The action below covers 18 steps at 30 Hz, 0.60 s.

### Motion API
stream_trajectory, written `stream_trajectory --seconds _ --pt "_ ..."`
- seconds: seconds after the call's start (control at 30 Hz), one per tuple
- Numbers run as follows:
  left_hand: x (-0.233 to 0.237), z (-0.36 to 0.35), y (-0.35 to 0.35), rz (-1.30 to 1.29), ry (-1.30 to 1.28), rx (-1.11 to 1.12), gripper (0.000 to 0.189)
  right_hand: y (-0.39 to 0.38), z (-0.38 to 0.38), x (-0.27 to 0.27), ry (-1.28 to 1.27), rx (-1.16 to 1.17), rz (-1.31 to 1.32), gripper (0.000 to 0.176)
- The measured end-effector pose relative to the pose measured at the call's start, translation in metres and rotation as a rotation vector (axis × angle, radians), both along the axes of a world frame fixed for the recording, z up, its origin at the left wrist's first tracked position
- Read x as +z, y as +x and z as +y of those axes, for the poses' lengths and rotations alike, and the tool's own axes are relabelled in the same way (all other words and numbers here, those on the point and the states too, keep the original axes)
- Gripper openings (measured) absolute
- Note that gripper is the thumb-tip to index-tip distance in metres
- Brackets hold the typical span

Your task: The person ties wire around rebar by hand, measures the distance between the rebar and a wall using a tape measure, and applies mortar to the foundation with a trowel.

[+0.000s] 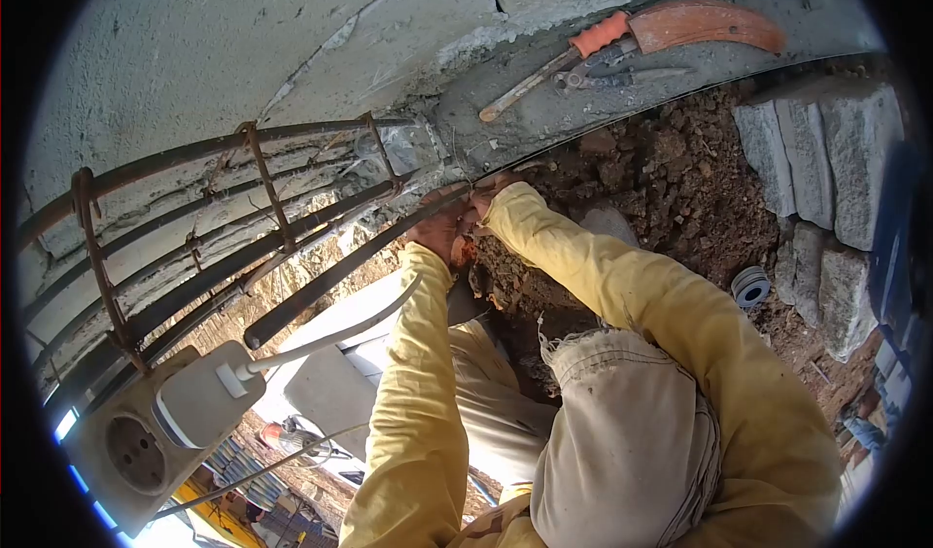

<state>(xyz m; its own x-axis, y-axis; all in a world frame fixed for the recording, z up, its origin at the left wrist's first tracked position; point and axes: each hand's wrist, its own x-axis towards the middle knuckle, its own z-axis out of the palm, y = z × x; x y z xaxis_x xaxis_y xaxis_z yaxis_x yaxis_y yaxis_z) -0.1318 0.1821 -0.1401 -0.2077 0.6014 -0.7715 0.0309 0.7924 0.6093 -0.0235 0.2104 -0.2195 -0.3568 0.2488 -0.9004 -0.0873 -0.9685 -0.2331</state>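
A long dark bar (335, 281) slants up to the concrete corner, where both my hands are close together. My left hand (439, 232) is closed around the bar near its far end, with skin showing on both sides of it. Right beside it, my right hand (491, 193) has its fingers bunched together at the concrete edge. Whatever sits between those fingers is too small and hidden to make out. Yellow sleeves cover both arms. Broken soil (641, 179) lies just beyond the right wrist.
Tied rusty rebar (262, 184) runs along the concrete at left. A power socket block (136, 441) with a plugged-in adapter (199, 397) hangs in front. An orange-handled tool (598, 35) and pliers (583, 79) lie on the ledge. Stone blocks (855, 159) and a wire spool (750, 287) are at right.
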Motion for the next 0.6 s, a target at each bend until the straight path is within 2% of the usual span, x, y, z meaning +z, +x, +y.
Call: stream_trajectory --seconds 0.07,0.13,0.2,0.27,0.3,0.33,0.37,0.47,0.6 --pt "-0.027 -0.009 -0.015 0.171 0.200 -0.268 0.026 0.000 -0.001 -0.002 0.017 0.010 0.012 0.017" --pt "-0.048 -0.020 -0.023 0.029 0.294 -0.179 0.029 0.003 -0.003 -0.011 0.055 0.024 0.066 0.018" --pt "-0.055 -0.020 -0.024 -0.427 0.278 0.257 0.031 0.005 -0.011 -0.029 0.179 0.043 0.140 0.020" --pt "-0.054 -0.021 -0.022 -0.199 0.341 0.125 0.025 0.000 -0.026 -0.044 0.391 0.103 0.091 0.022" --pt "-0.042 -0.019 -0.019 -0.048 0.444 -0.086 0.024 0.000 -0.027 -0.032 0.397 0.101 0.036 0.023" --pt "-0.040 -0.017 -0.021 -0.240 0.354 0.032 0.024 0.002 -0.024 -0.020 0.370 0.089 -0.015 0.024" --pt "-0.039 -0.016 -0.023 -0.411 0.253 0.167 0.023 0.009 -0.010 0.007 0.241 0.044 -0.048 0.015" --pt "-0.027 -0.007 -0.023 -0.261 0.119 0.065 0.024 0.017 -0.004 0.007 0.076 -0.015 -0.004 0.021" --pt "-0.025 -0.003 -0.029 -0.308 0.082 0.061 0.030 0.016 0.003 0.001 0.103 0.075 0.063 0.016"
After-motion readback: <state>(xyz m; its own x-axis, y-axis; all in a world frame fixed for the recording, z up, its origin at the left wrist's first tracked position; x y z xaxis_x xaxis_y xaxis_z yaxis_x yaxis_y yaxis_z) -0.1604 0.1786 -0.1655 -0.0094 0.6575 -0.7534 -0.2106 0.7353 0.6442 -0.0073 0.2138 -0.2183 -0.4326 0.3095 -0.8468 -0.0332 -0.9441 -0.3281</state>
